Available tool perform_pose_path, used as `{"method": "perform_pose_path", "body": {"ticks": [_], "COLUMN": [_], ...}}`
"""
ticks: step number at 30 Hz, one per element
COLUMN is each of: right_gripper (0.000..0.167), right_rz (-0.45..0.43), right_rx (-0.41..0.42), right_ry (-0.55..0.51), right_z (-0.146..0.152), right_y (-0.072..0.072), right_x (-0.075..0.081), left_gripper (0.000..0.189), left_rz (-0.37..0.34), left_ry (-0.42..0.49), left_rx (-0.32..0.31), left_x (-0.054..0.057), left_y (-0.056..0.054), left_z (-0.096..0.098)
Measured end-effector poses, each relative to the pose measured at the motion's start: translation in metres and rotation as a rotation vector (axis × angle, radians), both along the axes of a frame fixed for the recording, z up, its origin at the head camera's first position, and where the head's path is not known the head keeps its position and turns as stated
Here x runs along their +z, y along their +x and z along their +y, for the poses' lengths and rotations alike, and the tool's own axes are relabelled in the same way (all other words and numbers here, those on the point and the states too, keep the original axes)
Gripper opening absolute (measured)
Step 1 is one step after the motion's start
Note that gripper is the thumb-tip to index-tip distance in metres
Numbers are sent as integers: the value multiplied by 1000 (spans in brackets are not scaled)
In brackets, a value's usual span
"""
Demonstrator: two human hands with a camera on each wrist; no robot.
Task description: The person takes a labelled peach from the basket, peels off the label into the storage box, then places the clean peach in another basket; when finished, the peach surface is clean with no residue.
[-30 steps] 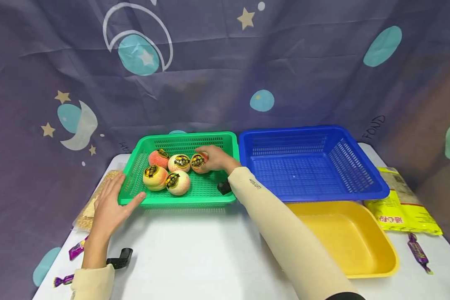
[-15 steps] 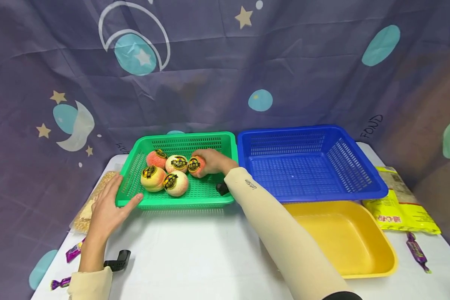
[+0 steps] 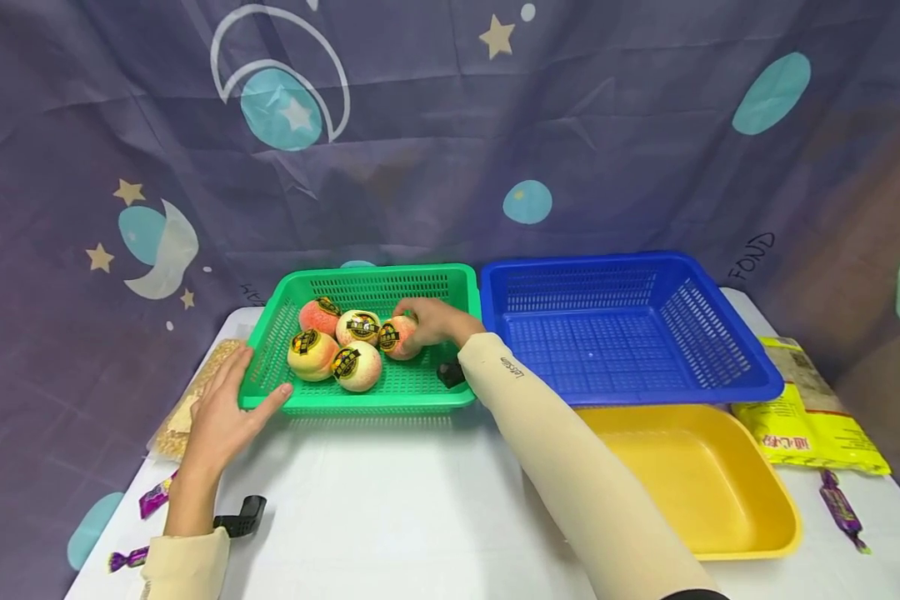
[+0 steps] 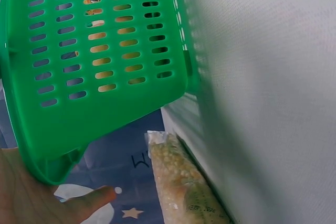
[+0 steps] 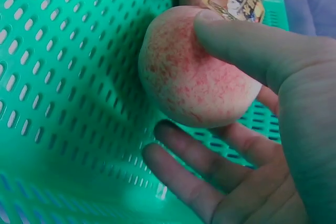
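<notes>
In the head view, my right hand [image 3: 435, 321] reaches into the green basket [image 3: 375, 401] and holds a pink peach [image 3: 401, 338] with a black label. The right wrist view has the thumb on top of this peach [image 5: 194, 72] and some fingers around its far side, two of them extended below it. Several more labelled peaches [image 3: 357, 367] sit together to its left. At the basket's left end, my left hand [image 3: 221, 417] rests against the rim, thumb spread apart from the fingers. The left wrist view shows that hand [image 4: 47, 198] by the rim's corner.
A blue basket [image 3: 630, 393] stands right of the green one, with a yellow tub [image 3: 690, 483] before it. Yellow food bags [image 3: 810, 425] and a wrapped candy [image 3: 840, 508] lie at right. A bag of grains [image 3: 176, 433] and purple candies [image 3: 153, 497] lie at left.
The head view has shifted slightly. The held peach has turned a little in my right hand, its label now facing more to the left. My left hand stays at the basket's rim.
</notes>
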State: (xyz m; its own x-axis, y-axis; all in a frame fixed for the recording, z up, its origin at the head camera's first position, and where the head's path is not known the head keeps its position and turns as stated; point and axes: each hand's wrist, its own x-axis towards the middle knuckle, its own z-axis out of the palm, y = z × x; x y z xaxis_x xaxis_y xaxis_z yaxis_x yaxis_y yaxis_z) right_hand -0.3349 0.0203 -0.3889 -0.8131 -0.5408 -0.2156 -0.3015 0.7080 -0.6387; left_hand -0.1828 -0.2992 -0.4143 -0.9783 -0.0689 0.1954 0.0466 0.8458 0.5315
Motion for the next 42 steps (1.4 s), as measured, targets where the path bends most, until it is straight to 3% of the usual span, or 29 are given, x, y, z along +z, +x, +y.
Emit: {"method": "perform_pose_path", "body": {"ticks": [3,6,10,13,18,24,30,34,38,42], "right_gripper": [55,70,85,82,79,76,71,71,71,74], "right_rz": [-17,-53,-67,-42,-29,28,107,136,177,212], "right_rx": [3,14,29,48,73,121,182,221,237,228], "right_ry": [-12,-48,1,54,26,-49,-154,-250,-318,-340], "right_z": [0,0,0,2,6,12,26,42,60,76], "right_y": [1,1,1,2,4,12,36,57,79,103], "right_x": [-1,-2,-2,-1,3,25,59,73,80,79], "left_gripper": [92,92,92,92,93,93,92,92,86,76], "left_rz": [-10,-15,-14,-8,-10,-18,3,40,133,237], "left_ry": [-1,2,2,3,4,16,33,37,82,152], "left_rx": [-1,0,-1,-2,-5,-22,-22,-35,-91,-186], "left_x": [0,-1,0,0,-1,0,5,7,13,27], "left_y": [0,1,1,0,0,0,1,2,5,12], "left_z": [0,0,0,1,2,3,4,7,20,44]}}
